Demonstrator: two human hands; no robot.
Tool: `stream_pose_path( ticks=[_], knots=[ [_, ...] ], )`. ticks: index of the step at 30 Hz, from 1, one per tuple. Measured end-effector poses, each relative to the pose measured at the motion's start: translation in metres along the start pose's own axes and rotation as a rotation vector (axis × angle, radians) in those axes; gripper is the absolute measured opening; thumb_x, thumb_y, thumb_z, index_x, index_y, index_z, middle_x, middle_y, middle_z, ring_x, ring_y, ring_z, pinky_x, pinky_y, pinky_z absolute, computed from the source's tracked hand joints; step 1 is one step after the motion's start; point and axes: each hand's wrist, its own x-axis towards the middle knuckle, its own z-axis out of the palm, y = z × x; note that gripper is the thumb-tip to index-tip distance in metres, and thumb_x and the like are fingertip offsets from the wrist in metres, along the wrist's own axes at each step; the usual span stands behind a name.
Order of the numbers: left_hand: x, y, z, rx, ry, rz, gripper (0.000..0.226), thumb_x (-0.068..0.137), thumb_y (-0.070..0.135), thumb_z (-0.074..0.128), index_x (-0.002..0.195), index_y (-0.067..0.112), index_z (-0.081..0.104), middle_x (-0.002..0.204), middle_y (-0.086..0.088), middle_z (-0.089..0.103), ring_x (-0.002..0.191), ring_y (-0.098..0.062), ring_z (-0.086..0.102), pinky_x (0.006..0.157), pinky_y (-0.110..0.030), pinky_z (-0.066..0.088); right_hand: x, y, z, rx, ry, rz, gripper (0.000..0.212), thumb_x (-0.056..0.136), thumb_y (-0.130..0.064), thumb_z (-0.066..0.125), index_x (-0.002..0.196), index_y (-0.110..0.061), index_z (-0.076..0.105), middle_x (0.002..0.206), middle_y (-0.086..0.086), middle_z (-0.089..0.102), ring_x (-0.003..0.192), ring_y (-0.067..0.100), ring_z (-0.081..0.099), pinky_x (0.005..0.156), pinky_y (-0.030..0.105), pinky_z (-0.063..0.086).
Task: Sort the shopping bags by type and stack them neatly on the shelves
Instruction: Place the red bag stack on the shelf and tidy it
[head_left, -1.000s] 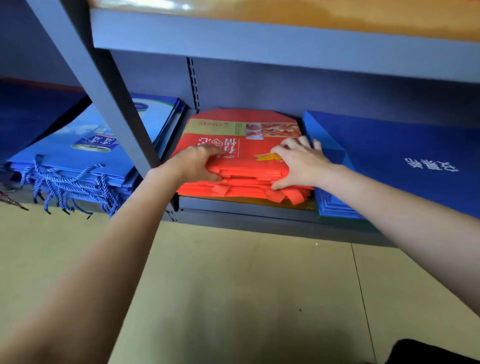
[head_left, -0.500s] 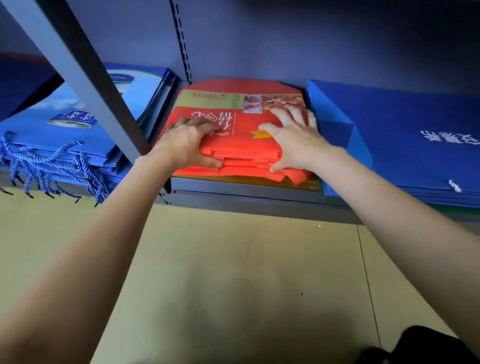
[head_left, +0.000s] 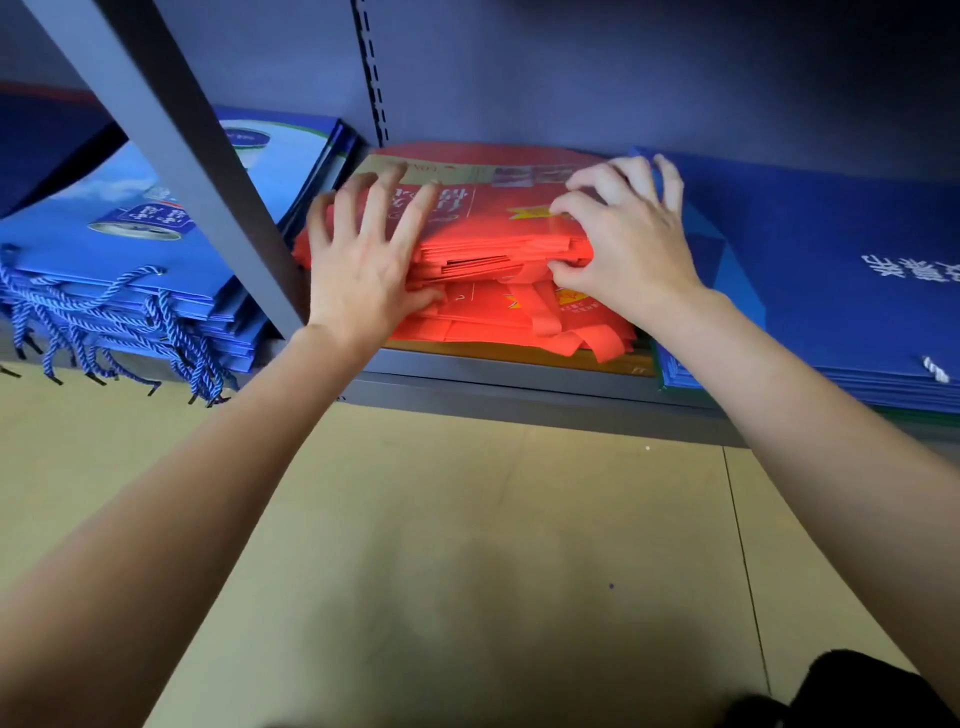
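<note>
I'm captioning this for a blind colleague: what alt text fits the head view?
Two bare hands, left hand and right hand, press on a stack of red shopping bags on a grey metal shelf. Light blue rope-handled bags lie to its left, dark blue bags to its right.

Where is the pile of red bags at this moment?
In the head view, the red bags lie mid-shelf under both hands, between the light blue rope-handled bags and the dark blue bags.
</note>
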Motion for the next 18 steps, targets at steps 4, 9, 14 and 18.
stream_pose_path(
  ticks=[4, 9, 14, 18],
  knots=[
    [0.005, 0.005, -0.009, -0.065, 0.077, -0.166, 0.100, 0.064, 0.045, 0.078, 0.146, 0.026, 0.025, 0.153, -0.013, 0.021, 0.135, -0.039, 0.027, 0.107, -0.055, 0.021, 0.006, 0.001, -0.004, -0.035, 0.093, 0.028, 0.040, 0.076, -0.037, 0.064, 0.110, -0.015, 0.063, 0.119, 0.000, 0.056, 0.123, 0.029, 0.040, 0.112, 0.050, 0.008],
    [-0.001, 0.005, -0.005, -0.071, 0.020, -0.248, 0.111, 0.059, 0.043, 0.082, 0.147, 0.027, 0.017, 0.154, -0.020, 0.013, 0.140, -0.039, 0.020, 0.111, -0.055, 0.013, 0.015, 0.000, -0.013, -0.026, 0.079, 0.059, 0.041, 0.076, -0.038, 0.064, 0.111, -0.018, 0.061, 0.120, -0.001, 0.054, 0.123, 0.029, 0.038, 0.110, 0.050, 0.013],
    [-0.022, -0.002, 0.015, -0.023, -0.029, -0.103, 0.078, 0.067, 0.041, 0.074, 0.129, 0.018, 0.032, 0.125, -0.024, 0.050, 0.105, -0.044, 0.051, 0.097, -0.058, 0.035, -0.009, -0.002, 0.004, 0.065, -0.350, 0.057, 0.069, 0.072, -0.050, 0.069, 0.131, -0.027, 0.044, 0.135, 0.001, 0.038, 0.129, 0.027, 0.025, 0.112, 0.056, 0.008],
    [-0.012, -0.013, 0.007, -0.066, -0.020, 0.010, 0.063, 0.069, 0.022, 0.077, 0.124, 0.013, 0.048, 0.113, -0.019, 0.055, 0.100, -0.040, 0.052, 0.091, -0.054, 0.038, -0.014, -0.006, 0.004, 0.014, -0.252, 0.046, 0.067, 0.073, -0.047, 0.068, 0.131, -0.020, 0.047, 0.140, 0.004, 0.034, 0.132, 0.029, 0.023, 0.112, 0.054, 0.008]
  ],
)
